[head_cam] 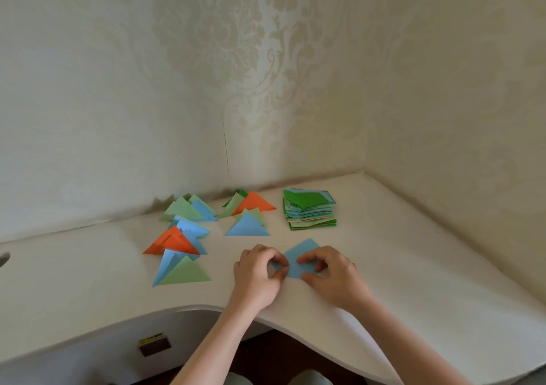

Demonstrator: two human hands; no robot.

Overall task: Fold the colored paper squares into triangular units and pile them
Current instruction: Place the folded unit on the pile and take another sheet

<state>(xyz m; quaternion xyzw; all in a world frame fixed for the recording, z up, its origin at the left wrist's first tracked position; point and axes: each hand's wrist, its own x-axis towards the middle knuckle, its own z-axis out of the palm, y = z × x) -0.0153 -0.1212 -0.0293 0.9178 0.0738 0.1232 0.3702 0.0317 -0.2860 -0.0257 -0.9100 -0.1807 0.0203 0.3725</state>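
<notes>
Hands working close together on the tabletop (413,266): left hand (257,275) and right hand (331,272) each pinch the blue paper square (298,256) lying flat between them, probably to hold the crease. Finished triangles (183,236) sit left, unfolded stack (308,210) behind, within reach.

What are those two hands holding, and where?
A blue paper on the desk: left hand pinches its left corner, right hand pinches its right side.
</notes>
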